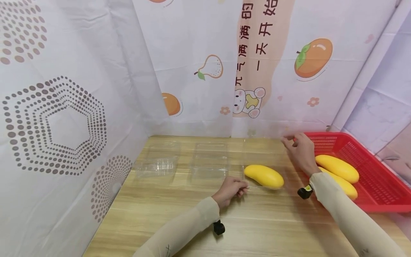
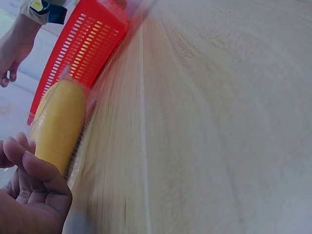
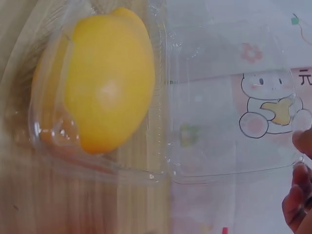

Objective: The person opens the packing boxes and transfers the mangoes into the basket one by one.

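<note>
A yellow mango [image 1: 264, 176] lies in a clear plastic clamshell box [image 3: 97, 168] on the table. The box's hinged lid [image 3: 209, 117] stands raised at the back, and the printed cloth shows through it. At the box's near left corner, my left hand [image 1: 230, 191] pinches the rim between thumb and curled fingers. My right hand [image 1: 301, 151] is higher, at the upper right corner of the lid, which it holds between thumb and fingertips. In the left wrist view the mango [image 2: 61, 126] sits just beyond the left fingers.
Two more clear boxes, a middle one [image 1: 209, 162] and a left one [image 1: 158, 166], stand open on the wooden table [image 1: 263, 225]. To the right is a red perforated basket [image 1: 379, 185] holding yellow mangoes [image 1: 340, 167]. Printed cloth [image 1: 192, 35] hangs behind and at the left.
</note>
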Motion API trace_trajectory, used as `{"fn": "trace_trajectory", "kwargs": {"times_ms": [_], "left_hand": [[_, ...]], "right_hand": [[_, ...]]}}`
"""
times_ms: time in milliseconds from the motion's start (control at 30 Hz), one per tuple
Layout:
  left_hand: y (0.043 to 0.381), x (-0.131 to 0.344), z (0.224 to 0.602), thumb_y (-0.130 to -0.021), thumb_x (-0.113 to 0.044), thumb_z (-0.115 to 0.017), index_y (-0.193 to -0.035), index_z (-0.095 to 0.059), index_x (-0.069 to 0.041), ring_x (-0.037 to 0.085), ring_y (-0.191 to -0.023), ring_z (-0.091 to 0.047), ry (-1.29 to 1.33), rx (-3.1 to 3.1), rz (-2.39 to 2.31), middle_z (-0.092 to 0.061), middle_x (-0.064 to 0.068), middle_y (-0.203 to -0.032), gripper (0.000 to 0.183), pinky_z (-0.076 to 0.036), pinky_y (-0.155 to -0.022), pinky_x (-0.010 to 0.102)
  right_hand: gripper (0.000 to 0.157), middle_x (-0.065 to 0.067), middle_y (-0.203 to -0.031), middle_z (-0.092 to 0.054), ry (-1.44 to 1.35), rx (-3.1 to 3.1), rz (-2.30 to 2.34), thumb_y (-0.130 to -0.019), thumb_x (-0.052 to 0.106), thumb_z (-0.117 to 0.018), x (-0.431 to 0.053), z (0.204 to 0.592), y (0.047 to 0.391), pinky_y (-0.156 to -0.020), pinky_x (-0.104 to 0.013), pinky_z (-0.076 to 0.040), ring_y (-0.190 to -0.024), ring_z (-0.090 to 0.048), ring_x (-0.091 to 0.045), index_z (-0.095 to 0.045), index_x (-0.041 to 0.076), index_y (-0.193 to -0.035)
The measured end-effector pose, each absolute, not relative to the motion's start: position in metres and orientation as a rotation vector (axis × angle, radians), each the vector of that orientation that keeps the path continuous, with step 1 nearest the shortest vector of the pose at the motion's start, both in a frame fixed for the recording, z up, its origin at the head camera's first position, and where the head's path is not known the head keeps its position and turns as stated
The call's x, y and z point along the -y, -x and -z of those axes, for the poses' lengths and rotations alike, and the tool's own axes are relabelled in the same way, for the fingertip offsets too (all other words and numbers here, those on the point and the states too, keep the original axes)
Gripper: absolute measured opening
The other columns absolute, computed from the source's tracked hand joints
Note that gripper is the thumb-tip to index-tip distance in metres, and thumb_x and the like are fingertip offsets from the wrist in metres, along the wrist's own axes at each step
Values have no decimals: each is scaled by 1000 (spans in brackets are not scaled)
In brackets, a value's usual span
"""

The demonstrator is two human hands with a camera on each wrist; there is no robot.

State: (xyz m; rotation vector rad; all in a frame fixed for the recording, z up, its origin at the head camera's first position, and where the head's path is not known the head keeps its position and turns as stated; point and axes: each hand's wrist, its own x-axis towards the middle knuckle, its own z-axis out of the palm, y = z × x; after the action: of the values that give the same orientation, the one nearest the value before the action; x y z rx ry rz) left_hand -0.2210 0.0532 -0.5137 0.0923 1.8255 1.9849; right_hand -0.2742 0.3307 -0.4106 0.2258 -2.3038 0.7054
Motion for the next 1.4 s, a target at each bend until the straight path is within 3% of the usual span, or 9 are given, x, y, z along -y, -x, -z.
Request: {"fn": "trace_trajectory", "kwargs": {"times_ms": [300, 500, 633, 833, 1167, 1400], "left_hand": [[222, -52, 516, -88, -12, -67, -89, -71, 4, 7, -53, -53, -81, -1809, -2017, -69, 19, -82, 16, -44, -48, 18], [222, -54, 517, -88, -10, -67, -91, -71, 5, 7, -53, -53, -81, -1801, -2021, -70, 18, -81, 16, -44, -48, 18], [223, -55, 517, -87, -10, -68, -90, -71, 4, 7, -52, -53, -71, -1805, -2017, -70, 17, -80, 15, -44, -47, 17], [223, -55, 517, -87, -9, -68, -88, -71, 5, 7, -51, -52, -52, -1784, -2018, -69, 16, -78, 14, -44, -46, 18], [224, -55, 514, -88, -10, -67, -86, -71, 5, 7, -50, -52, -75, -1802, -2017, -69, 17, -77, 15, -44, -46, 18], [223, -54, 515, -88, -11, -67, -88, -70, 5, 7, -52, -52, -67, -1800, -2000, -70, 17, -79, 16, -44, -47, 18]], "right_hand": [[32, -12, -95, -71, -81, 2418, -753, -90, 26, -66, -330, 417, 283, -55, -31, -48, -66, -64, -25, -62, 16, -120], [34, -17, -98, -69, 37, 2542, -845, -92, 33, -62, -332, 427, 290, -63, -40, -53, -77, -67, -30, -65, 6, -113], [32, -20, -98, -69, 76, 2644, -871, -93, 30, -63, -334, 438, 292, -60, -38, -55, -74, -66, -29, -67, 2, -107], [28, -20, -94, -69, 18, 2732, -869, -91, 22, -66, -335, 453, 292, -55, -34, -54, -66, -65, -24, -67, -2, -104], [30, -22, -94, -69, 40, 2857, -803, -88, 22, -68, -335, 455, 290, -69, -46, -54, -84, -64, -35, -68, -4, -104], [24, -20, -90, -70, 13, 2866, -801, -89, 19, -67, -333, 459, 285, -64, -43, -54, -75, -64, -31, -71, -4, -98]]}}
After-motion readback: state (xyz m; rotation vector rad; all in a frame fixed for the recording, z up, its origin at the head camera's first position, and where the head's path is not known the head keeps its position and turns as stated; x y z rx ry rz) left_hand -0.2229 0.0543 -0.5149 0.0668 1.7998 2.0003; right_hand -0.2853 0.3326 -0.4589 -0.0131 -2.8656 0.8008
